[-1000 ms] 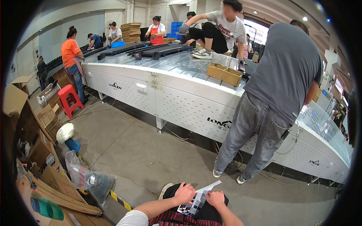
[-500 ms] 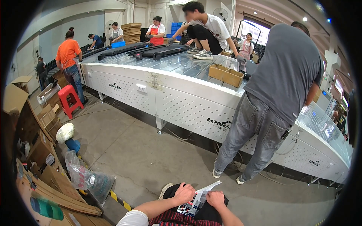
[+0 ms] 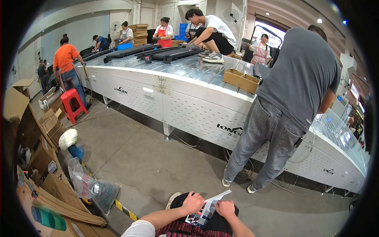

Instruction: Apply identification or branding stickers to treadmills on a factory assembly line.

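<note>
Low in the view, a printed sheet point(image 3: 200, 215) with dark, red and pale patches lies over my lap, and a white strip of it sticks up toward the far right. My left hand point(image 3: 193, 202) is closed on the sheet's left upper part, knuckles up. On the other side, my right hand point(image 3: 225, 208) pinches the sheet's right edge. The fingertips of both hands are partly hidden. Dark cloth or a dark pad point(image 3: 218, 225) shows beneath the sheet, above red-and-black striped clothing point(image 3: 184, 228).
A long white conveyor point(image 3: 130, 94) crosses ahead, carrying black frame-like parts point(image 3: 169, 54) and a cardboard tray point(image 3: 241, 80). One person point(image 3: 221, 33) crouches on it; another in grey point(image 3: 296, 79) stands close by. At left are a red stool point(image 3: 73, 104), plastic bags point(image 3: 94, 187) and a wooden bench point(image 3: 65, 199).
My hands and the sheet look unchanged. The crouching person has drawn one arm back from the cardboard tray toward the black parts. The tray sits slightly farther right. The person in orange leans toward the conveyor.
</note>
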`<state>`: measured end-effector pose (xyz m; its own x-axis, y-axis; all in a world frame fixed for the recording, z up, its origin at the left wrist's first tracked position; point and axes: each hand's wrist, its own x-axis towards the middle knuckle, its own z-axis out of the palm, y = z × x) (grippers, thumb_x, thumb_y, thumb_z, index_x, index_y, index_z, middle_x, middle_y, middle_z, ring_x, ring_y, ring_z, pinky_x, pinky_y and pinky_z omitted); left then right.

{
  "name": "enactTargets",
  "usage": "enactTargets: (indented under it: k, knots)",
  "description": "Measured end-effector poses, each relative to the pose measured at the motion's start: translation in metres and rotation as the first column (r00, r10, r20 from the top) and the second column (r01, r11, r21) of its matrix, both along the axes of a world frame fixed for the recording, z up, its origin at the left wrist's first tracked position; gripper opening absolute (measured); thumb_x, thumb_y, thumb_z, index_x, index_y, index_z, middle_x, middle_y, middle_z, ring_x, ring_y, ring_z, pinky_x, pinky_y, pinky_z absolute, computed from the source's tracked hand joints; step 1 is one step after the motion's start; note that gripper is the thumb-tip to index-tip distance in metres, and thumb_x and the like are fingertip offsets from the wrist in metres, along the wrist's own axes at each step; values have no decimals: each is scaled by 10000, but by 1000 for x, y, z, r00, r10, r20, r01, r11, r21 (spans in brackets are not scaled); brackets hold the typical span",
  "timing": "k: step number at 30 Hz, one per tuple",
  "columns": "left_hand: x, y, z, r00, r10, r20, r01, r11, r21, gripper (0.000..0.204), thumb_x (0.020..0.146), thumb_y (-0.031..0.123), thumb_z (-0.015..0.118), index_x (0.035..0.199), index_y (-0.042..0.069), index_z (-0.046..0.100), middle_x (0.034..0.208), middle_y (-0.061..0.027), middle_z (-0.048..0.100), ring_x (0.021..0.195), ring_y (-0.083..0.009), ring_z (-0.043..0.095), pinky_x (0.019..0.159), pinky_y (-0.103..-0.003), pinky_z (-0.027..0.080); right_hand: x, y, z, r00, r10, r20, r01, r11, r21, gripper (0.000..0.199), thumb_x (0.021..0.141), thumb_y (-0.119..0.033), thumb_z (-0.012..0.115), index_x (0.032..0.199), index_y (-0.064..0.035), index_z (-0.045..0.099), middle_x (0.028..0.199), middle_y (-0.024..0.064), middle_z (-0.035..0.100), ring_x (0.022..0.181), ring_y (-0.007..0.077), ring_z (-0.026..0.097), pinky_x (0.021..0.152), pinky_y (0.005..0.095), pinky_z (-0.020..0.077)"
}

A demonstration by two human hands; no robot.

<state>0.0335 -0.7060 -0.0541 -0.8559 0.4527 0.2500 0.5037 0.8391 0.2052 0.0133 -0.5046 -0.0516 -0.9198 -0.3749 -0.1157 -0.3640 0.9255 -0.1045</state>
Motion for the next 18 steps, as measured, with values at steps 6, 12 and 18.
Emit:
enactTargets:
  k: [6,12,18]
  knots:
    - [0,1,4,998,13,61,-9,999,-50,179,773,247,532,722,96,613,803,-39,593,904,-189,524,866,-416,337,0,1,-2,1000,0,-2,0,1000,12,258,753,-309,485,776,-104,641,743,115,636,725,266,612,709,405,425]
    - [1,0,4,998,17,64,-14,999,-51,181,775,252,530,722,98,610,800,-42,591,902,-188,525,865,-413,336,0,-1,2,996,-30,83,28,999,25,279,775,-316,467,796,-95,637,783,137,634,814,272,598,768,403,403]
    - [1,1,3,997,19,73,-14,998,-63,190,780,260,530,740,94,614,814,-45,594,915,-191,522,873,-420,336,0,-2,3,997,-24,74,22,999,32,277,775,-313,469,796,-93,636,781,137,634,797,271,601,757,404,409]
